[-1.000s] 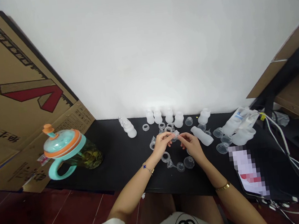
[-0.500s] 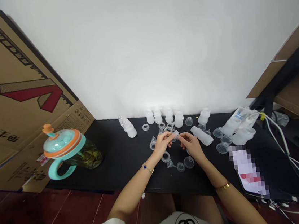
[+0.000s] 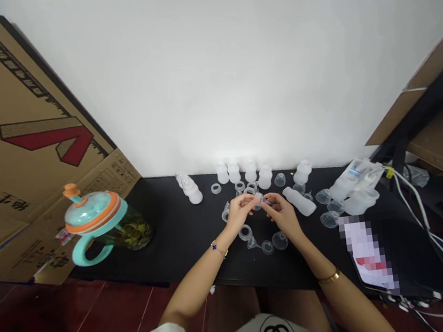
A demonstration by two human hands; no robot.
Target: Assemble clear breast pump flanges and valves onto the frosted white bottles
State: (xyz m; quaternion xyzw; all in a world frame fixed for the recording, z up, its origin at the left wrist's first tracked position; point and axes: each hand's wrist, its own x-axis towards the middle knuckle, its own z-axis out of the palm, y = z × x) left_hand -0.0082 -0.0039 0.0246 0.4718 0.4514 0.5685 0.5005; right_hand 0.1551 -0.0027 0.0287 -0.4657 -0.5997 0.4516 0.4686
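Over the middle of the black table, my left hand (image 3: pixel 242 211) and my right hand (image 3: pixel 281 211) pinch a small clear plastic piece (image 3: pixel 259 198) between their fingertips. Around them lie several clear rings and caps, among them a ring (image 3: pixel 245 232), a small clear part (image 3: pixel 267 247) and a clear cap (image 3: pixel 279 240) nearer the table's front edge. Several frosted white bottles (image 3: pixel 233 172) stand behind my hands along the wall. One frosted bottle (image 3: pixel 299 201) lies on its side just right of my right hand.
A teal and orange lidded jug (image 3: pixel 102 218) stands at the left by a cardboard box (image 3: pixel 32 135). At the right are bagged white bottles (image 3: pixel 353 185), a phone (image 3: pixel 370 255) with a blurred screen and white cables (image 3: pixel 420 206).
My fingers have shifted slightly around the clear piece, which sits a little lower and to the left. Everything else on the table looks the same.
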